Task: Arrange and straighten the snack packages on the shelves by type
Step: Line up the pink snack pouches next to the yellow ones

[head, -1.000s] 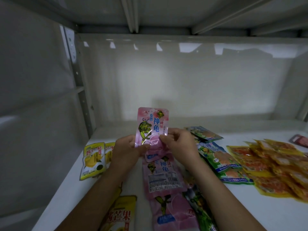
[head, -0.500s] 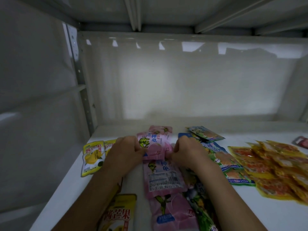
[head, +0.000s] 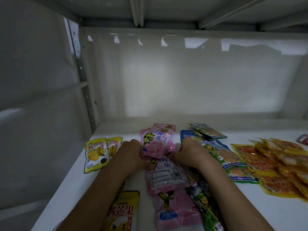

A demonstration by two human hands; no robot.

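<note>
**Pink packet down on the row, both hands at its near edge**

Since a moment ago we have lowered the pink packet (head: 156, 143) from upright in the air to flat on the shelf (head: 266, 214), on top of another pink one at the back of its row. Our left hand (head: 131, 155) and right hand (head: 188, 152) sit either side of its near edge, fingers curled under. We judge both are pinching that edge, though the fingertips are hidden.

Just in front lies a pink packet turned label-down (head: 166, 175), and another pink packet (head: 175, 209) nearer us, all overlapping. Slippery film on film is the risk here: if we let go unevenly, the top packet may slide sideways and skew the row.

To the right, the green and blue packets (head: 233, 162) lie close beside our right wrist, so drawing back could drag them into the pink row. Yellow mango packets (head: 98, 154) lie left, orange packets (head: 275, 169) far right.
</note>
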